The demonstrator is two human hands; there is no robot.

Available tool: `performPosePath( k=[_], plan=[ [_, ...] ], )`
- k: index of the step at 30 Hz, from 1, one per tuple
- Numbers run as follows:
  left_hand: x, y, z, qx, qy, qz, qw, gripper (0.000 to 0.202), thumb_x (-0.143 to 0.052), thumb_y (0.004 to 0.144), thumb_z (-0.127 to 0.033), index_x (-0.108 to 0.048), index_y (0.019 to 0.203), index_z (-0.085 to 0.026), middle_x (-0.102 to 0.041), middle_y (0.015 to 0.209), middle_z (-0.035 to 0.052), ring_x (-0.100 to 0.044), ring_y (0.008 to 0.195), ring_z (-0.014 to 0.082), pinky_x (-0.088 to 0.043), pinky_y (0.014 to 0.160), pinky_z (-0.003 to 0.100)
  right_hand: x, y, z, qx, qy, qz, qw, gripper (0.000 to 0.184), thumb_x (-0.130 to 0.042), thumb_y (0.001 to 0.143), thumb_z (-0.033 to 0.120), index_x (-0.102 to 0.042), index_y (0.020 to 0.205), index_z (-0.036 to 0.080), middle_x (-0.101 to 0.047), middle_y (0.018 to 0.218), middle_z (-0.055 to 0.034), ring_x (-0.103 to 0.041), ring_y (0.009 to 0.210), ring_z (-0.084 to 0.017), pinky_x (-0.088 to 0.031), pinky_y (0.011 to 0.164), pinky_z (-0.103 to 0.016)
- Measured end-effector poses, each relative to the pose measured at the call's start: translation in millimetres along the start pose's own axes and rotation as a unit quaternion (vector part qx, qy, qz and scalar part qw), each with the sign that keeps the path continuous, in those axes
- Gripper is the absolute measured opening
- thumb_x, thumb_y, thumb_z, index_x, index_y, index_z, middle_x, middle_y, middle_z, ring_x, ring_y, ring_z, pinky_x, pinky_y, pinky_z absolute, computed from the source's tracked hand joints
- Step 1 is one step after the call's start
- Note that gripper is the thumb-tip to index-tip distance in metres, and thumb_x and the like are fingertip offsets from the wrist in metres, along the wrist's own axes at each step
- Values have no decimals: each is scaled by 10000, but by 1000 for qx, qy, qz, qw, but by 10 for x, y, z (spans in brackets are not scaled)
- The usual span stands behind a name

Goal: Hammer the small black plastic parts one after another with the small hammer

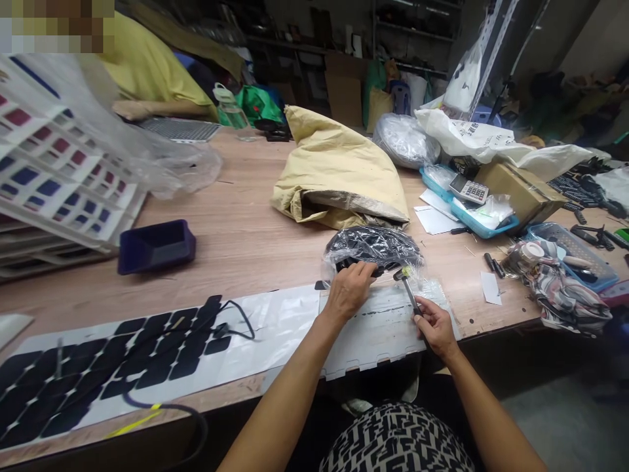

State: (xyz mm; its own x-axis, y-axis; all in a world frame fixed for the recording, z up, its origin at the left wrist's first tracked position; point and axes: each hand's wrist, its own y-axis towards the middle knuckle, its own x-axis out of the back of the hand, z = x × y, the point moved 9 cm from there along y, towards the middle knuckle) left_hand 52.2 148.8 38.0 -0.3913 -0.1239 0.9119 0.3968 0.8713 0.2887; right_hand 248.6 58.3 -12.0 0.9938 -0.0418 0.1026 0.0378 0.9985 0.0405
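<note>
Two hands work at the front edge of a table (246,196), one with a hammer-like tool (409,292).
The right hand (435,328) has its fingers clamped on the tool's handle; the tool's head points away from the person, near the plastic bag (376,246) of black items. The left hand (352,287) is at the near side of this bag, its fingers bent; I cannot tell if they grip something. Under the hands lies a whitish board (383,341), and behind the bag, a yellow sack (344,164).
</note>
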Motion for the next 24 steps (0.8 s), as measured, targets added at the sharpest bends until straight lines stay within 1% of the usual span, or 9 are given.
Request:
performPosePath(
  k=[2,3,4,7,10,13,17,21,24],
  plan=[
    [99,-117,-79,0,-49,-27,998,238,-514,948,-228,-561,1180,-204,-668,1047,80,-610,975,234,-435,843,334,3,0,-7,-1,4,0,1000,412,-636,825,281,-620,1220,163,-611,791,3,-522,436,-74,-458,407,-223],
    [97,-180,-110,3,-67,-22,997,242,-538,934,-224,-563,1175,-212,-675,1023,71,-615,956,233,-437,839,337,4,-1,-13,-2,5,0,1000,414,-635,829,283,-618,1224,162,-611,791,3,-524,438,-75,-460,409,-225],
    [62,-243,-135,7,-80,-8,997,238,-559,918,-214,-570,1156,-220,-681,993,62,-619,933,231,-440,831,338,6,-1,-20,-2,4,0,1000,415,-635,831,284,-616,1227,162,-613,793,2,-527,440,-77,-463,412,-227],
    [-144,-409,-168,17,-94,44,995,189,-583,893,-189,-602,1078,-227,-688,924,51,-617,901,234,-445,813,343,1,-6,-28,-2,-2,3,1000,419,-637,831,279,-615,1231,160,-621,803,-5,-533,446,-81,-472,418,-233],
    [-284,-513,-114,32,-123,32,991,188,-576,903,-219,-618,1086,-221,-691,988,66,-588,944,244,-450,841,360,-1,-18,-14,-1,-7,2,1000,417,-637,824,266,-620,1228,161,-610,807,-3,-528,447,-77,-465,415,-228],
    [-340,-575,-17,48,-182,-1,982,256,-605,889,-266,-625,1139,-215,-680,1051,72,-566,960,243,-457,875,376,0,-33,13,6,-18,-1,1000,414,-628,828,266,-622,1227,160,-599,795,4,-522,446,-75,-463,420,-226],
    [-351,-615,124,88,-244,-35,965,203,-625,858,-252,-679,1050,-211,-666,967,58,-568,960,235,-467,880,378,-1,-54,51,29,-42,-1,999,424,-615,841,263,-615,1252,154,-604,795,1,-520,457,-76,-463,435,-220],
    [-367,-605,149,100,-255,-28,961,204,-632,845,-241,-693,1037,-213,-649,952,50,-565,949,224,-466,873,372,-29,-122,88,38,-80,7,996,422,-619,850,251,-628,1259,150,-601,797,-11,-500,466,-73,-454,431,-207],
    [-389,-591,156,106,-257,-16,961,222,-636,844,-248,-695,1056,-221,-644,955,48,-562,949,222,-463,866,371,-84,-213,123,25,-82,21,996,427,-616,855,251,-632,1268,148,-612,825,-29,-493,467,-74,-468,434,-212]
  ],
)
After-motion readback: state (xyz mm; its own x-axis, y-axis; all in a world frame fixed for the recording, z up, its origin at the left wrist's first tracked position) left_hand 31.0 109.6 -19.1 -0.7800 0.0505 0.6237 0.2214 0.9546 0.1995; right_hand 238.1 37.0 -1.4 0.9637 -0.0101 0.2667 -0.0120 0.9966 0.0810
